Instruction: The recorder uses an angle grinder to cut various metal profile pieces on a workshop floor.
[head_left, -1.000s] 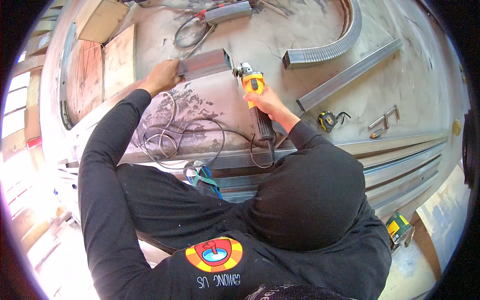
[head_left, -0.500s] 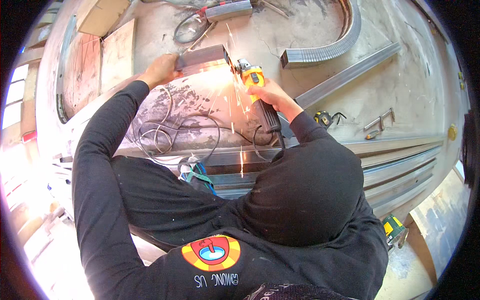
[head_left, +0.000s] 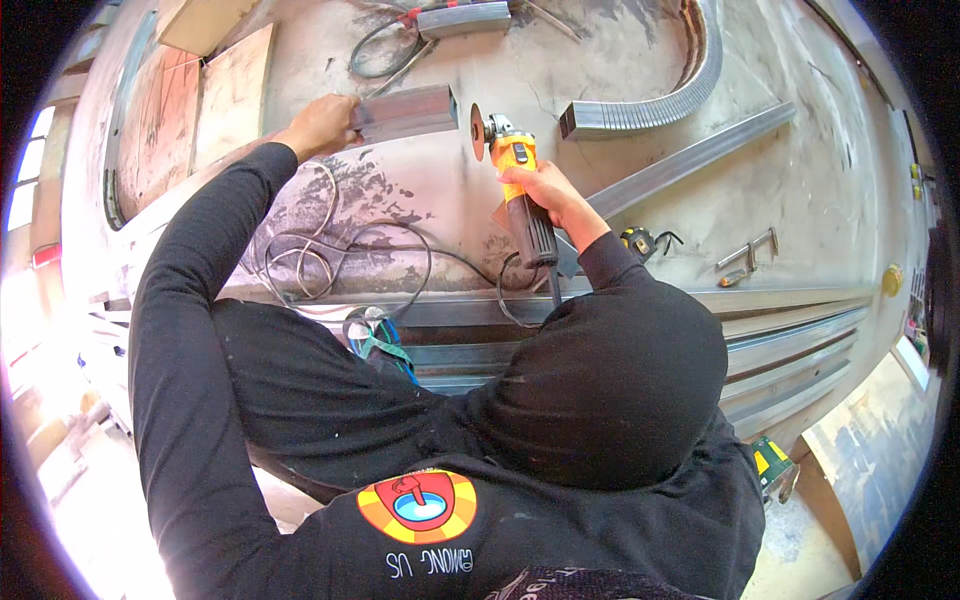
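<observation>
"What do you have in your hands out there?"

"My left hand (head_left: pixel 325 122) has its fingers closed around the left end of a short metal tube (head_left: pixel 405 113). My right hand (head_left: pixel 550 193) is wrapped firmly about the body of an angle grinder (head_left: pixel 514 155)."

"And where is the tube?"

"Ahead of me over the floor (head_left: pixel 500 75), its open end pointing right, toward the grinder. I can't tell whether its underside touches the ground."

"Is the disc on it?"

"No, the disc (head_left: pixel 477 132) stands just beside that end, with a narrow gap, and I see no sparks. I can't tell if it's spinning."

"How far along are you?"

"I'd judge the work on that end to be under way. The end is open and looks fairly straight, but the edge is too small to read, so I can't say what grinding is left. To the right, a curved tube (head_left: pixel 640 118) is bent and ribbed with cross lines, so its shaping looks well advanced. The straight tube (head_left: pixel 700 160) below it looks plain along its visible side."
</observation>
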